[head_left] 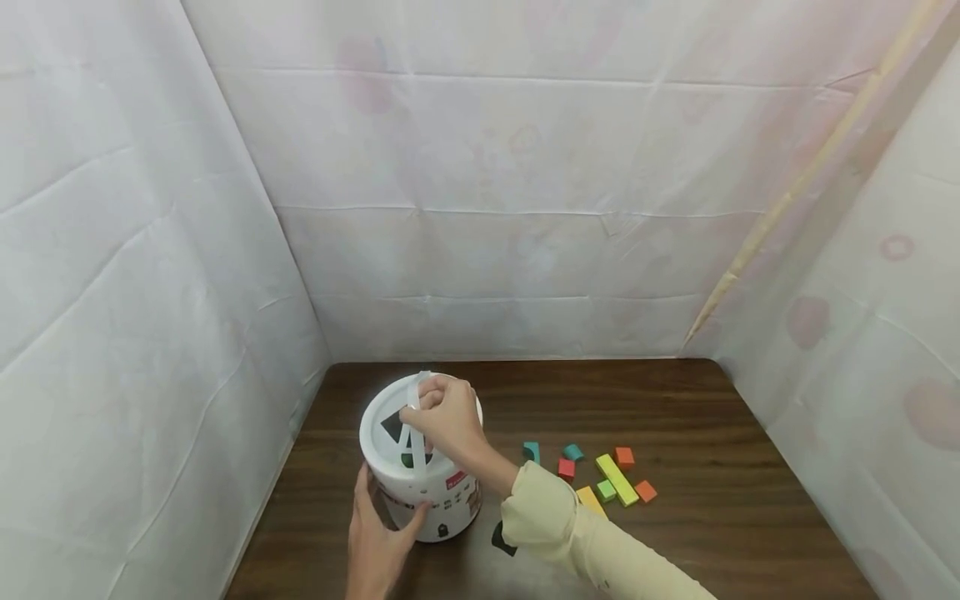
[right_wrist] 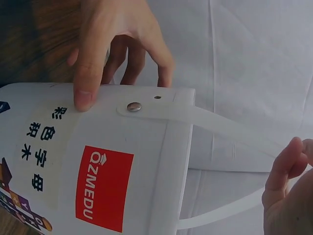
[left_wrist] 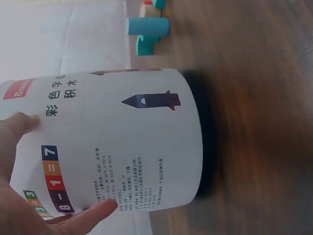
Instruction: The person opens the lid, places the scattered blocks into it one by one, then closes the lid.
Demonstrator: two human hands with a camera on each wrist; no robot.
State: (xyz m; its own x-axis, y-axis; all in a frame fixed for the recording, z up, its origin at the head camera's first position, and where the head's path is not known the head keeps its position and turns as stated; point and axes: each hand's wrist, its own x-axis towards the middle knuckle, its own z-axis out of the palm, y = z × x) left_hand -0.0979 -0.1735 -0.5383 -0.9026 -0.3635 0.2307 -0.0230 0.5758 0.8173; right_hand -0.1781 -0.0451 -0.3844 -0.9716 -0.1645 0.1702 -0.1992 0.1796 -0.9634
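A white block bucket (head_left: 442,521) with printed sides stands upright at the left of the wood-grain table. Its white lid (head_left: 378,450) has cut-out holes, and some green shows through one. My left hand (head_left: 378,533) grips the side of the bucket, thumb on the printed front and fingers spread around the wall. Over the lid, my right hand (head_left: 450,421) pinches the translucent strap handle (right_wrist: 230,126), which is raised above the lid. A metal rivet (right_wrist: 134,106) fixes the strap to the bucket's side.
Right of the bucket lie several coloured blocks, among them a long yellow-green block (head_left: 617,480), a red cube (head_left: 566,468) and an orange block (head_left: 624,457). A dark curved piece (head_left: 502,539) lies by the right sleeve. White cloth walls (head_left: 517,250) surround the table.
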